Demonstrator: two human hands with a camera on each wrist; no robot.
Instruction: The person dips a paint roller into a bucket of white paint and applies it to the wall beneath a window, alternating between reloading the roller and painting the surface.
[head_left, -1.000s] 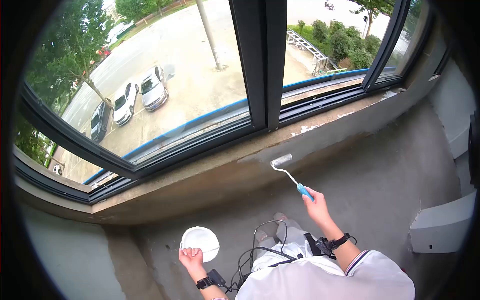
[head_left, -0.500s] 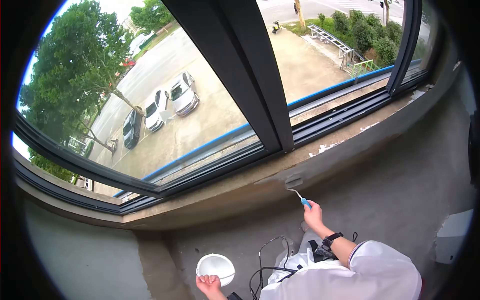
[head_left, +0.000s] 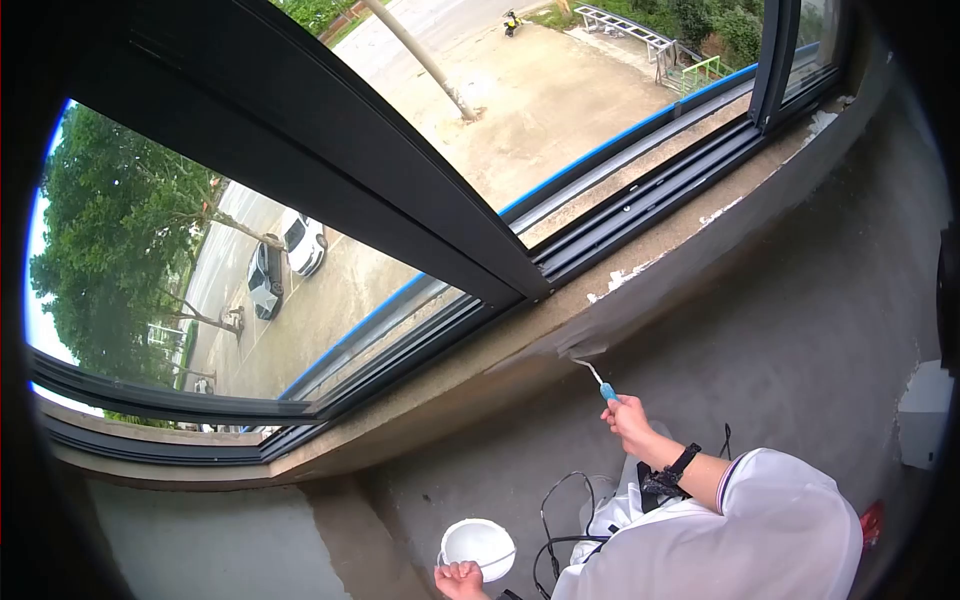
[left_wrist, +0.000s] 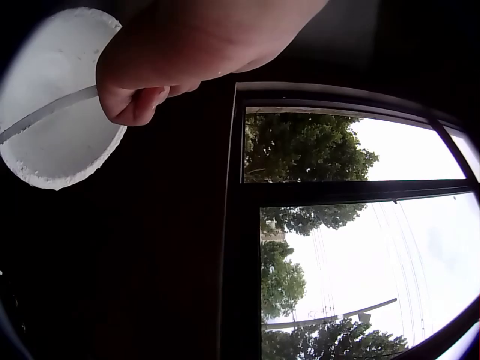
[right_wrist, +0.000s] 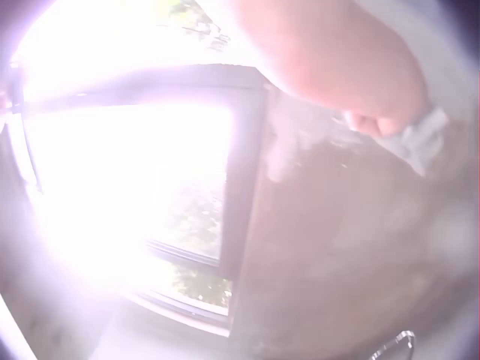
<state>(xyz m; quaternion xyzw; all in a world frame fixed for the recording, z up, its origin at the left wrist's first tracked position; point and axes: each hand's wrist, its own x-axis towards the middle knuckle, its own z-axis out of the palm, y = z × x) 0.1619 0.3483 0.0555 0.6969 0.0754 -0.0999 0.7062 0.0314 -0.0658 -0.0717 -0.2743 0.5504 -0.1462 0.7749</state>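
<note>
Roller slants up-left from the gripping right hand to the sill; left hand clutches the bucket by its handle.

A wide window with dark metal frames runs in a shallow bay above a bare concrete sill, which is flecked in places with white patches. Below the sill a rough grey cement wall drops away, with a paler stretch at the left. Daylight comes through the glass, and far below outside lie a pale paved yard, parked cars beside a road, leafy trees, a thin trunk and a metal railing.
</note>
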